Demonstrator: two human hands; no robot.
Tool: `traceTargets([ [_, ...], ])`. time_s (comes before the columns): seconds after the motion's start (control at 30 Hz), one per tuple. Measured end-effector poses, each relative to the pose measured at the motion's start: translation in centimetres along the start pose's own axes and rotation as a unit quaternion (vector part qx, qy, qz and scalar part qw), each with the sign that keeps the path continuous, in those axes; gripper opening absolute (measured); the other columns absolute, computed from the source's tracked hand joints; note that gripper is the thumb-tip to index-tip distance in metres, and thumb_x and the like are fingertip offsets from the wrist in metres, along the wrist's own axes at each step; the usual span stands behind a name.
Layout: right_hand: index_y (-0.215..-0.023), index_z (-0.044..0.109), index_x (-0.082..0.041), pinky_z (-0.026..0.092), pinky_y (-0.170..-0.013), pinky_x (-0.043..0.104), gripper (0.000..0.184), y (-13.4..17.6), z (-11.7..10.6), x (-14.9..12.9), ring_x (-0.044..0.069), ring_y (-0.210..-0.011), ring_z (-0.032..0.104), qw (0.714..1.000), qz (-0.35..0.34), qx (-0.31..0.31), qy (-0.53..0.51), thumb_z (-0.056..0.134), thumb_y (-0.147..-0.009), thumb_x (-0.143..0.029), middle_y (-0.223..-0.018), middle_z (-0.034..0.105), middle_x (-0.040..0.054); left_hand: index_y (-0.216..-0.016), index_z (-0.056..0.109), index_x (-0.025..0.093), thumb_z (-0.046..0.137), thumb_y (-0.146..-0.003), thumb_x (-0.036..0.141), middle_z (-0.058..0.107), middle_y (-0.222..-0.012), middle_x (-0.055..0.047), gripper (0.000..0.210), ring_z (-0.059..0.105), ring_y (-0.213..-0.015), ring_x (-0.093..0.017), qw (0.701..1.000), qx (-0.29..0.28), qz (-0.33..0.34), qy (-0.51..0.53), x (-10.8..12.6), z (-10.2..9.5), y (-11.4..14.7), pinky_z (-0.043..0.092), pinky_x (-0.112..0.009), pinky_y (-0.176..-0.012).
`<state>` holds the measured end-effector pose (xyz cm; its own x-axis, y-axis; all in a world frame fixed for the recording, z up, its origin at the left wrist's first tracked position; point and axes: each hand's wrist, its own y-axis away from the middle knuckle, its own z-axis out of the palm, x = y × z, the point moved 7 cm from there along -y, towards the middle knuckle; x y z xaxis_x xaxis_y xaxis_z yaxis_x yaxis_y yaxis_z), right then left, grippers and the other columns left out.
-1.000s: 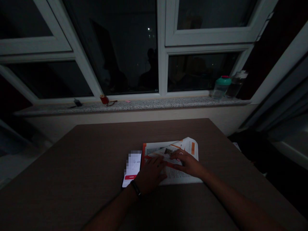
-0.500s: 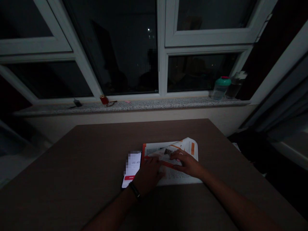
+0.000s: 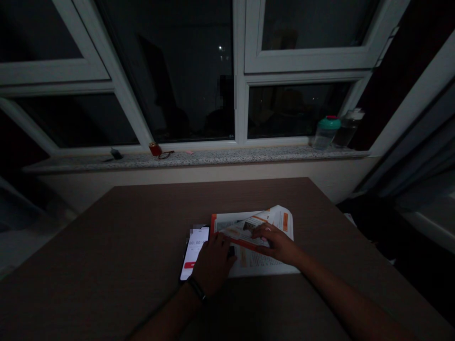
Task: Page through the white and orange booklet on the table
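Observation:
A printed magazine page (image 3: pixel 261 263) in white, red and orange lies on the brown table, with one page corner folded over diagonally. My left hand (image 3: pixel 215 263), with a dark band on its wrist, rests palm down at the left end of the fold, fingers stretched out. Lying on the folded flap, my right hand (image 3: pixel 277 244) has its fingers apart and slightly bent, and its thumb is near the red folded edge. Just left of the magazine is a lit phone (image 3: pixel 194 251) showing a timer, partly covered by my left hand.
The brown table (image 3: pixel 106 246) runs up to the wall below a window. On the speckled sill (image 3: pixel 213 158) stand a clear bottle with a teal lid (image 3: pixel 325 132), another clear bottle (image 3: pixel 348 128), a small red jar (image 3: pixel 155 149) and a small dark bottle (image 3: pixel 115 153).
My left hand has slid a little to the left along the fold, baring more of the print. My right hand stays on the flap, its fingers shifted slightly. The view has tilted a little.

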<state>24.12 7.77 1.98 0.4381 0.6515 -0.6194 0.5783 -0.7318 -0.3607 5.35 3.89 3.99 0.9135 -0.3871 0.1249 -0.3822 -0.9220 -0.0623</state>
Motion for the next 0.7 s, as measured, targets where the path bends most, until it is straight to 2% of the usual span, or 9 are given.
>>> traceTargets([
  [0.37,-0.115,0.063,-0.024,0.047,-0.098,0.041,0.028,-0.06,0.28,0.24,0.024,-0.112,0.057,1.000,-0.012,-0.002,0.015,0.066,-0.088,-0.028,-0.115,0.065,0.0088,-0.131,0.052,0.019,0.060,-0.091,0.032,0.050,-0.138,-0.011,0.043,0.043,-0.130,-0.031,0.999,-0.026,-0.026,-0.002,0.19,-0.27,0.05,0.041,-0.046,-0.103],
  [0.7,-0.114,0.063,-0.025,0.047,-0.098,0.040,0.025,-0.11,-0.01,-0.28,0.024,-0.111,0.058,1.000,-0.010,-0.002,0.020,0.064,-0.089,-0.027,-0.114,0.065,0.0086,-0.132,0.053,0.019,0.059,-0.092,0.032,0.050,-0.141,-0.011,0.043,0.042,-0.132,-0.030,1.000,-0.010,-0.021,-0.011,0.10,-0.02,0.17,0.040,-0.046,-0.104],
])
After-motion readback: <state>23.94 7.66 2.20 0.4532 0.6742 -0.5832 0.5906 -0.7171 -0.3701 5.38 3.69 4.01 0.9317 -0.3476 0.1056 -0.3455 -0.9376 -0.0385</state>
